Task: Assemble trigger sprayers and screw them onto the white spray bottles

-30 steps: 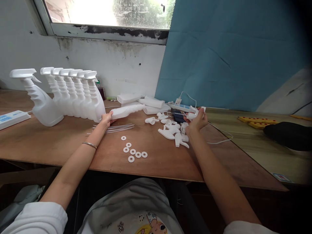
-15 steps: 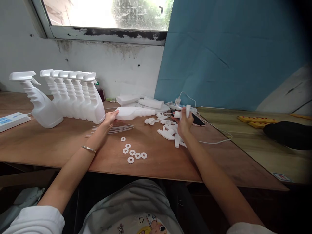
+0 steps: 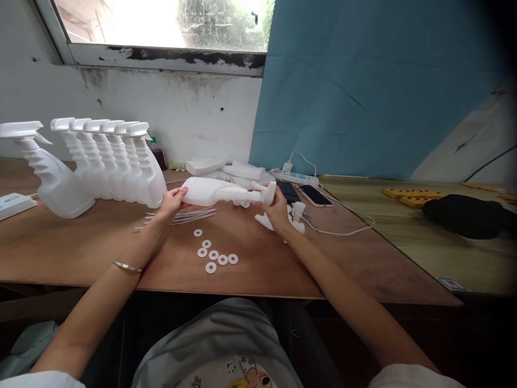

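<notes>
My left hand is closed on the base of a white plastic spray bottle, which lies sideways above the table with its neck to the right. At that neck, my right hand grips a white trigger sprayer head; whether it is screwed on I cannot tell. Loose sprayer heads lie beside and behind my right hand, partly hidden. Several flat white washers are scattered in front of the bottle. Thin white dip tubes lie in a bunch by my left hand.
A row of spray bottles with heads stands at the left, one bottle tilted nearby. Empty-looking white bottles lie by the wall. A phone, a power strip and a white cable are at the right.
My right hand has moved left with the sprayer head, bringing it up against the bottle's neck. The tube that showed between them is now out of sight. The view has shifted slightly right.
</notes>
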`<state>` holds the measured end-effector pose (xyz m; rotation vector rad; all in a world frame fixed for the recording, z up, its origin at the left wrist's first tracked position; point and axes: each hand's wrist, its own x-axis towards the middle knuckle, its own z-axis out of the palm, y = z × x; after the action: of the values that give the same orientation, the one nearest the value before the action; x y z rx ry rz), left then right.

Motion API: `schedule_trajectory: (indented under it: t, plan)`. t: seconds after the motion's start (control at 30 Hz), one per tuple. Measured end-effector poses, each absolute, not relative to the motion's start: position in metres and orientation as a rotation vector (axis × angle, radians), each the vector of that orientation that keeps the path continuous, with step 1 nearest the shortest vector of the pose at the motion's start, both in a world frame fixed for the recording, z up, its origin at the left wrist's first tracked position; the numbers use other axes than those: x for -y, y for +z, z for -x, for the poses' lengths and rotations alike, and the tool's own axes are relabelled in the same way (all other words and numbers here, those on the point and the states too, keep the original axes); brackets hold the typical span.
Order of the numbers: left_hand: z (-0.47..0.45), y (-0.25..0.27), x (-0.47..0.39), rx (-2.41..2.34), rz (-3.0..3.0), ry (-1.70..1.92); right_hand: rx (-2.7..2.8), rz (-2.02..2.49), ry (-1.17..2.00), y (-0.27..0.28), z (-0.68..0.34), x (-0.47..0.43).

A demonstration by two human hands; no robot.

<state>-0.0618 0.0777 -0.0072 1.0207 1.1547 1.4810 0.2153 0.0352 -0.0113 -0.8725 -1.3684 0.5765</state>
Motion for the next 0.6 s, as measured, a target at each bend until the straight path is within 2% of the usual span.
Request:
schedule_trajectory:
  t: [0.13, 0.23, 0.47, 0.6]
  plan:
    - [0.065, -0.014, -0.085, -1.08, -1.174, 1.524, 1.487, 0.959, 0.429, -0.012, -0.215, -0.032]
    - [0.066, -0.02, -0.09, -1.06, -1.269, 1.533, 1.44, 0.968, 0.433, -0.013, -0.215, -0.033]
    - [0.07, -0.017, -0.086, -1.18, -1.481, 1.604, 1.127, 1.023, 0.776, -0.014, -0.213, -0.038]
    - [0.069, -0.013, -0.081, -1.092, -1.427, 1.574, 1.019, 1.031, 0.877, -0.016, -0.214, -0.04]
